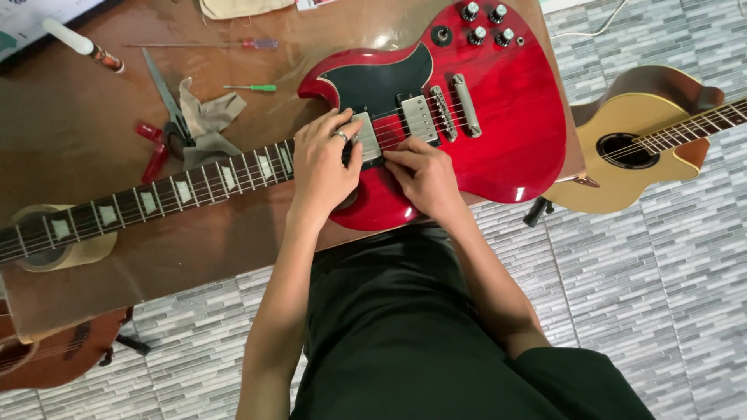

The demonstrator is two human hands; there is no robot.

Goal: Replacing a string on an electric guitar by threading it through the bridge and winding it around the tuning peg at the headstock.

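Red and glossy, the solid-body electric guitar [498, 117] lies flat on the brown wooden table [85, 132], its body at the table's right end and its dark fretboard with pale block inlays [156, 198] running off to the left, where the neck rests on a roll of tan tape [93, 247]. Both hands meet over the silver neck pickup [367, 138], just where the fretboard ends. The left hand [323, 167], a ring on one finger, lies palm-down with its fingers loosely curled over the strings and pickup edge; it presses rather than grips, and I cannot tell that it holds anything. The right hand [424, 175] is curled close, fingertips pinched together at the pickup's near side; whether something small sits between them is hidden.

As far as can be judged, the work is in its middle: the strings appear to be on and run over the bridge, the second silver pickup [419, 118] and the four black knobs [486, 23] look in place, and only the neck pickup area is being handled. On the table behind lie red-handled pliers [159, 140], a crumpled grey cloth [206, 117], a small green-handled screwdriver [250, 87] and a purple-handled one [233, 44], none touched. A yellow acoustic guitar [638, 148] stands on the grey tiled floor to the right
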